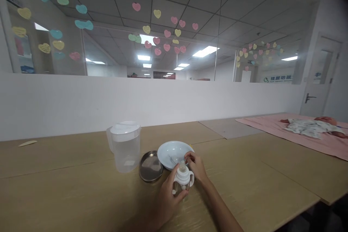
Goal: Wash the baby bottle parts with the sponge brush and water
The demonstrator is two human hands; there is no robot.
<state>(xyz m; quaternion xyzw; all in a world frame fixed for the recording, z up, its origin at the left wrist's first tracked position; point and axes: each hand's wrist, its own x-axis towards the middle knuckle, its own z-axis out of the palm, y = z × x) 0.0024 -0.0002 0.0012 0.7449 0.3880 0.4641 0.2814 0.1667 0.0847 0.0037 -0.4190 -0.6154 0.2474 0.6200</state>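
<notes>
My left hand point(169, 196) is wrapped round the clear body of a baby bottle point(182, 178) with a white collar, white side handles and a clear nipple on top. The bottle stands upright or nearly so. My right hand point(196, 166) is beside the nipple, over the near right rim of a white bowl point(174, 147), its fingers pinched together; what they hold, if anything, is too small to make out. Some thin item lies in the bowl. A round metal dish point(151, 166) sits left of the bowl, close to it.
A lidded clear pitcher point(126, 148) stands left of the metal dish. At the far right a doll point(312, 127) in a patterned garment lies on a pink cloth point(266, 123). A flat pale piece point(27, 143) lies at far left. Behind the wooden table point(81, 195) rises a white wall.
</notes>
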